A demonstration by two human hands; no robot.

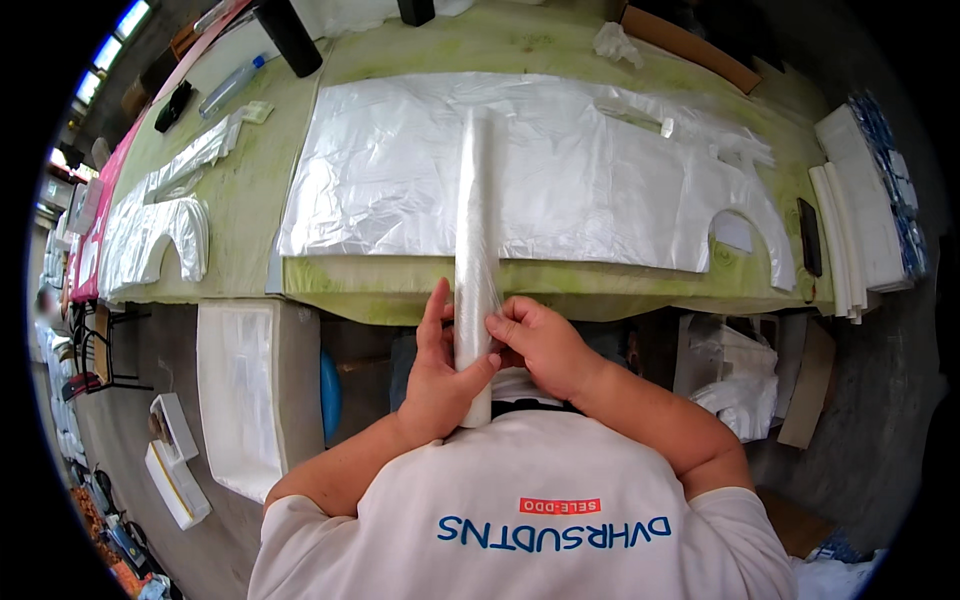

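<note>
A long roll of clear plastic film (476,220) stands out from my body over the table's front edge, its far end above the stacked bags. My left hand (440,360) is wrapped round the roll's near part, thumb across it and fingers along its left side. On the other side, my right hand (540,345) pinches the film at the roll's right edge between thumb and fingers. Beneath the roll's far half lies a flat stack of white translucent plastic vest bags (390,180), handles toward the right.
A green-stained table (420,285) spans the front. More plastic bags (180,235) lie at left, near a bottle (230,88) and a black cylinder (287,38). A phone (809,237) and white rolls (838,240) sit at right. Below stand a white bin (297,390) and a bag-filled box (735,375).
</note>
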